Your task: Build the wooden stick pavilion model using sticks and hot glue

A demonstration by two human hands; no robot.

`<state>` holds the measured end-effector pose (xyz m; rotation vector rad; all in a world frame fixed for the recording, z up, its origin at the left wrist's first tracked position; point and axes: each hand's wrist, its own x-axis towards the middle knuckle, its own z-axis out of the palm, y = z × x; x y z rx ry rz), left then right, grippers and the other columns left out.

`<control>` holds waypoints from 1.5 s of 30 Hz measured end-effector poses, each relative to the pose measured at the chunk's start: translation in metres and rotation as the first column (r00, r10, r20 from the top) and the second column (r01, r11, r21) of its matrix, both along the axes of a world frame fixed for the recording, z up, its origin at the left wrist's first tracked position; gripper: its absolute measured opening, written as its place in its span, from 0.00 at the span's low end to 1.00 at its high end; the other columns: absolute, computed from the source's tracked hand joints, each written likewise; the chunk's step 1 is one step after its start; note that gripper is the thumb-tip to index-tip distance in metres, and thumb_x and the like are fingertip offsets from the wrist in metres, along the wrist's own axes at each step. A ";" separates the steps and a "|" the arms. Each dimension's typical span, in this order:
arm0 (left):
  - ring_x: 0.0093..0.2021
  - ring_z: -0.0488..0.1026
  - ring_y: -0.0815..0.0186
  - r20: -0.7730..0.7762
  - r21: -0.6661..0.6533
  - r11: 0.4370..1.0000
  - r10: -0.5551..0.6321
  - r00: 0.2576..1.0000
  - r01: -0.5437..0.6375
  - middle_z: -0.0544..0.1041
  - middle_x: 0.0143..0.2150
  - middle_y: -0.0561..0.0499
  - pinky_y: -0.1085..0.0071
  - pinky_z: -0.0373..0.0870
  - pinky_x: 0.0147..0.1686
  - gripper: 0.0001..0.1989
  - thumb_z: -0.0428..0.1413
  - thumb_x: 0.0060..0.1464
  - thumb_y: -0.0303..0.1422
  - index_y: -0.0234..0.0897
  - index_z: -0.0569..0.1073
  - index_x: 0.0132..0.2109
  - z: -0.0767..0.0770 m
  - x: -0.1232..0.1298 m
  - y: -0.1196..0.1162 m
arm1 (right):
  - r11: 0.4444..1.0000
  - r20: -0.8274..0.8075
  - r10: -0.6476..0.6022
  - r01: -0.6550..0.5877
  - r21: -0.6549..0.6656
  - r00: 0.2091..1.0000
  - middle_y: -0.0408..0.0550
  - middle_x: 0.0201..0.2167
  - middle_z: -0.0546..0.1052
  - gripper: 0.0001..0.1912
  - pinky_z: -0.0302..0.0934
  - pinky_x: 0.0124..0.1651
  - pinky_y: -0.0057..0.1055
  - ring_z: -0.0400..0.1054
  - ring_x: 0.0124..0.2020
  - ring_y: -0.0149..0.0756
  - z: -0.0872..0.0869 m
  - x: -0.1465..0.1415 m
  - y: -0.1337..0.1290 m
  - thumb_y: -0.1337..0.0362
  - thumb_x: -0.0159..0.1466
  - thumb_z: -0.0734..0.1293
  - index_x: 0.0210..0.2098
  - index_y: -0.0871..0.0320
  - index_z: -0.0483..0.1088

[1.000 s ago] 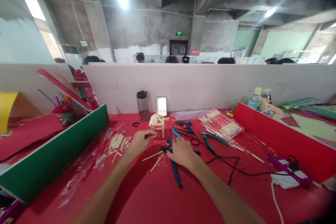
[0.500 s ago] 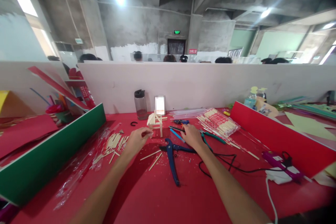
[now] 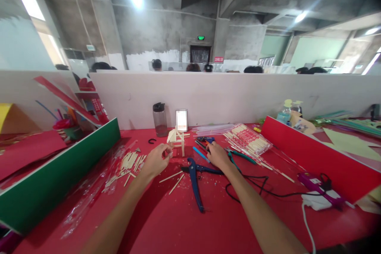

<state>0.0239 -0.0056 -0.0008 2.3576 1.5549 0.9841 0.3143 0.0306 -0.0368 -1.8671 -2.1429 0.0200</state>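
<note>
A small frame of pale wooden sticks (image 3: pixel 179 142) stands near the middle of the table. Close to its lower left side is my left hand (image 3: pixel 159 158), thumb and fingers pinched together; whatever is between them is too small to make out. To the right, my right hand (image 3: pixel 219 154) reaches down with its fingers closed at the near end of a dark pen (image 3: pixel 201 144). A blue pen (image 3: pixel 200 154) lies just below it, and a blue glue gun (image 3: pixel 206 139) just beyond. Dark blue cutters (image 3: pixel 195 182) lie open between my forearms.
Cut sticks (image 3: pixel 129 162) lie left, near a clear plastic wrapper (image 3: pixel 86 194). Bagged sticks (image 3: pixel 248 139) and green-handled pliers (image 3: pixel 242 156) are right. Behind stand a bottle (image 3: pixel 160 120) and a phone (image 3: pixel 181 120). A green board (image 3: pixel 65 170) and a red board (image 3: pixel 318 154) flank the table.
The dark pen at my right hand has swung to a steeper slant, its far end shifting right. My left hand has moved slightly, its fingers more curled. The stick frame stays in place.
</note>
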 end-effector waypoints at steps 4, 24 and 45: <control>0.39 0.74 0.62 -0.035 -0.004 1.000 0.020 0.999 -0.020 0.78 0.41 0.49 0.69 0.67 0.38 0.05 0.51 0.57 0.32 0.40 0.72 0.36 0.002 -0.001 -0.001 | 1.000 -0.001 0.000 0.000 -0.024 1.000 0.52 0.46 0.73 0.10 0.59 0.44 0.30 0.72 0.44 0.38 0.005 0.001 -0.002 0.70 0.63 0.62 0.42 0.58 0.72; 0.35 0.73 0.63 -0.070 0.059 0.998 0.026 0.997 -0.022 0.76 0.38 0.49 0.68 0.66 0.38 0.09 0.49 0.60 0.35 0.40 0.73 0.37 -0.002 -0.005 0.000 | 0.979 -0.166 0.083 -0.112 -0.171 0.983 0.45 0.35 0.79 0.12 0.55 0.36 0.27 0.72 0.37 0.36 0.010 0.025 0.000 0.59 0.63 0.67 0.44 0.56 0.72; 0.58 0.70 0.56 0.012 0.165 0.986 0.036 0.999 -0.037 0.72 0.56 0.44 0.60 0.67 0.56 0.08 0.49 0.60 0.33 0.40 0.73 0.38 -0.006 -0.008 0.004 | 0.970 -0.223 -0.204 0.166 -0.177 0.953 0.58 0.40 0.79 0.23 0.61 0.43 0.35 0.76 0.39 0.46 -0.002 0.026 0.018 0.60 0.67 0.58 0.58 0.63 0.56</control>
